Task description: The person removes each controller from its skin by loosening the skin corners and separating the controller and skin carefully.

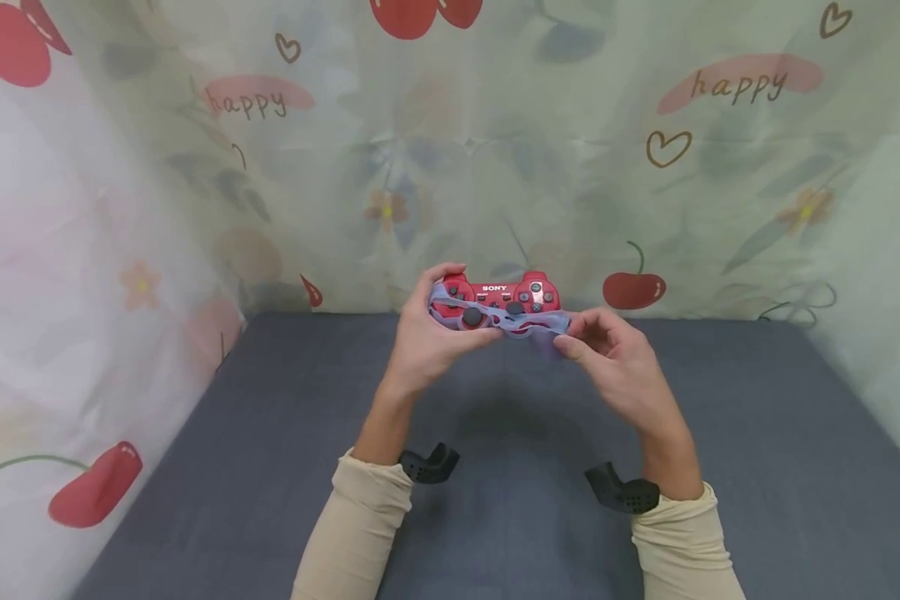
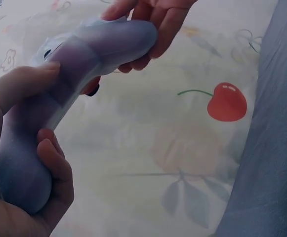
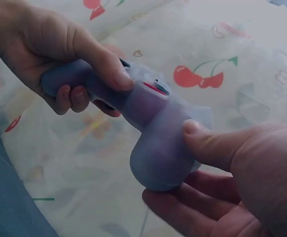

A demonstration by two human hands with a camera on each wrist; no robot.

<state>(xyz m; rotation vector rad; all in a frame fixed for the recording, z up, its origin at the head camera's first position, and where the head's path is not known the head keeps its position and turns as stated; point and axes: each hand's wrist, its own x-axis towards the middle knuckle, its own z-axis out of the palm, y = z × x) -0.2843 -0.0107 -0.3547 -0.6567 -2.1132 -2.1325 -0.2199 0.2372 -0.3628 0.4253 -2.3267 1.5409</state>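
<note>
A red Sony game controller (image 1: pixel 501 290) is held up over the table in the head view, its buttons and sticks facing up. A translucent bluish silicone cover (image 1: pixel 543 320) wraps its underside and handles, with a loose edge across the front face. My left hand (image 1: pixel 429 340) grips the covered left handle, thumb along the near side. At the right handle, my right hand (image 1: pixel 621 360) pinches the cover between thumb and fingers. In the right wrist view, the cover (image 3: pixel 163 148) bulges round the rounded handle end, and a strip of red shows through an opening.
A dark grey cloth-covered table (image 1: pixel 285 467) lies beneath the hands. Behind it and at the sides hangs a pale curtain (image 1: pixel 465 192) printed with cherries, hearts and "happy". Black camera mounts (image 1: pixel 429 463) sit at both wrists beside the beige sleeves (image 1: pixel 360 525).
</note>
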